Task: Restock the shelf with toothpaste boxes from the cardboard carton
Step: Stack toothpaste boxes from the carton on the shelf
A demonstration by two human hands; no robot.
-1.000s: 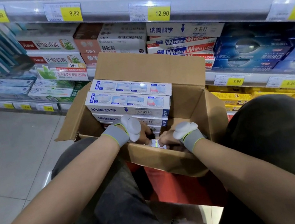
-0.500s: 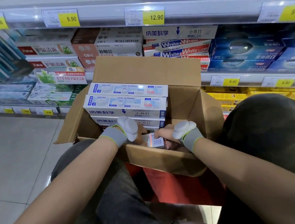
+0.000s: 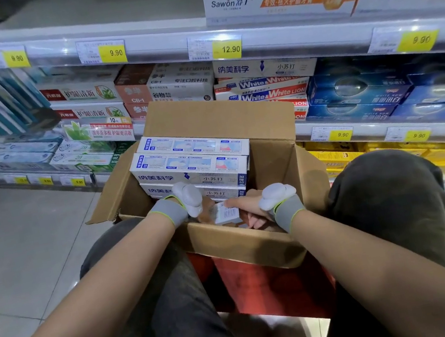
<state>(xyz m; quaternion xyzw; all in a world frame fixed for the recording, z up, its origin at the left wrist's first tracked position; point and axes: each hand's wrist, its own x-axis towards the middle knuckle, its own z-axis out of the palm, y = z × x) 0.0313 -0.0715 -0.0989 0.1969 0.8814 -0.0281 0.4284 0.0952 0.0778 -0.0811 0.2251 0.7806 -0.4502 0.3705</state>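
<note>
Cardboard carton [image 3: 247,245], open-topped, sat between the person's raised knees [image 3: 392,192] at the frame's centre, its far flap upright at 12 o'clock and a side flap splayed toward 9 o'clock. Toothpaste boxes [image 3: 190,163], white with blue print, lay stacked flat in the carton's far half, the top two side by side with more beneath. Left forearm entered from 7 o'clock, the right from 5 o'clock, both angled inward and meeting over the carton's near wall. Each wrist wore a grey band with a white device on top. Left hand [image 3: 204,208] dipped inside the carton, mostly hidden behind its device; whether it gripped anything could not be told. Right hand [image 3: 249,208] reached in beside it, thumb on top and fingers curled under, grasping the end of a single toothpaste box [image 3: 226,212] just behind the near wall. Store shelf [image 3: 253,44] ran across from 9 to 3 o'clock beyond the carton, loaded with assorted boxed toothpaste and fronted by yellow price tags [image 3: 227,48]. A red crate [image 3: 277,286] showed beneath the carton at 6 o'clock.
</note>
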